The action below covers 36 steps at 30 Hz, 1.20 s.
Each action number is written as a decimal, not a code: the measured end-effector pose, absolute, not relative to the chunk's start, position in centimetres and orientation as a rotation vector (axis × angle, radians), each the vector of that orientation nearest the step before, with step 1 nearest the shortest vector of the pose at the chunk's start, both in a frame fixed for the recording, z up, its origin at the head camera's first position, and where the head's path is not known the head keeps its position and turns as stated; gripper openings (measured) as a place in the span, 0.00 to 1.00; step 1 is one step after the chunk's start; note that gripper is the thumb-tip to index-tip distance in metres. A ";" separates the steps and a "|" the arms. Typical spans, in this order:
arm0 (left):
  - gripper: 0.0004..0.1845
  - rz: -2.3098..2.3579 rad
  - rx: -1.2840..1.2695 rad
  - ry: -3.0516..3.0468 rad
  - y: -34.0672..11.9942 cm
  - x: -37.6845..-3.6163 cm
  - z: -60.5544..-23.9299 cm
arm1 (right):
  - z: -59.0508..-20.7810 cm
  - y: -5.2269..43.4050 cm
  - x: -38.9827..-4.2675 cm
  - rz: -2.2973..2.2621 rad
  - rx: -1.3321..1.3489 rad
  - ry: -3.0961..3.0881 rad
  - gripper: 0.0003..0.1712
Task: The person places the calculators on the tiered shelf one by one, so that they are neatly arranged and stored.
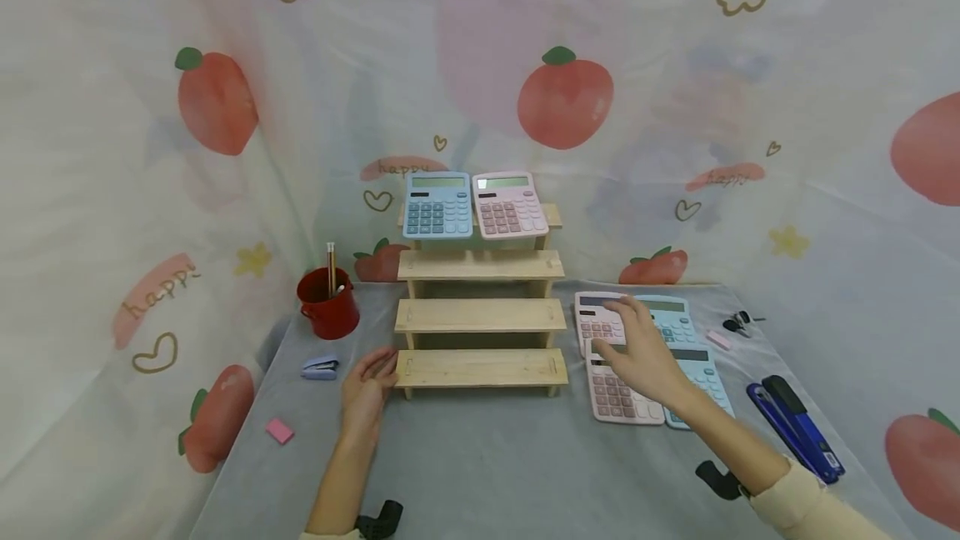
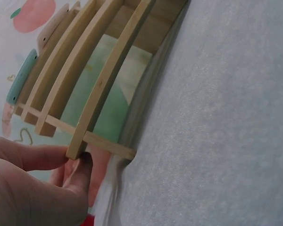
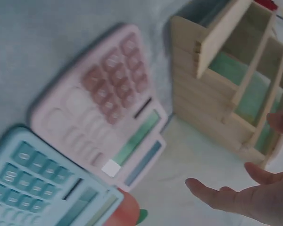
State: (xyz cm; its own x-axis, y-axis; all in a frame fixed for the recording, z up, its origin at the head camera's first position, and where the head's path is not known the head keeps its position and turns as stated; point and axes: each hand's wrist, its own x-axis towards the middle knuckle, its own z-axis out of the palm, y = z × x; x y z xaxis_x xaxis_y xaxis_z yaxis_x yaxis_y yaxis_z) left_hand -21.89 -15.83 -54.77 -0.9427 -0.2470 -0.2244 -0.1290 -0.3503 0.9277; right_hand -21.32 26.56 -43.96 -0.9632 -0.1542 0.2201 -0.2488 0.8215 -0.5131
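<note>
On the grey bench (image 1: pixel 480 457), at about nine o'clock, lay a pink eraser (image 1: pixel 279 430), a lilac stapler (image 1: pixel 320 367) and a red cup (image 1: pixel 328 307) holding pencils. The left hand (image 1: pixel 367 390) rested relaxed, its fingertips (image 2: pixel 85 160) touching the lowest step's left end of the wooden tiered stand (image 1: pixel 480 332); its grip enclosed nothing. A blue calculator (image 1: pixel 437 205) and a pink calculator (image 1: pixel 510 204) sat on the top step at twelve o'clock. At three o'clock the right hand (image 1: pixel 637 348) hovered, fingers spread, over four stacked calculators (image 1: pixel 626 394). Further right lay a blue stapler (image 1: pixel 795 427).
</note>
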 end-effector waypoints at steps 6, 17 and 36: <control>0.30 -2.457 0.511 -1.761 -15.7 -21.9 -54.8 | -46.3 27.4 -19.2 0.773 0.245 -2.940 0.41; 0.30 -2.449 0.531 -1.760 -15.7 -21.9 -54.6 | -50.5 27.9 -17.6 0.669 0.178 -3.047 0.49; 0.30 -2.444 0.510 -1.750 -15.7 -22.0 -55.1 | -54.3 27.7 -17.8 0.461 0.081 -3.021 0.67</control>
State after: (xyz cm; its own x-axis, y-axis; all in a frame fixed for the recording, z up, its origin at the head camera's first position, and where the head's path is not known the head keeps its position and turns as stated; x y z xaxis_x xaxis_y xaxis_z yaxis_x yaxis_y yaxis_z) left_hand -22.02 -15.66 -55.06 -0.9400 -0.2657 -0.2142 -0.1172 -0.3383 0.9337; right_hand -17.82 27.75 -54.27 -0.9950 -0.0392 0.0918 -0.0648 0.9531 -0.2955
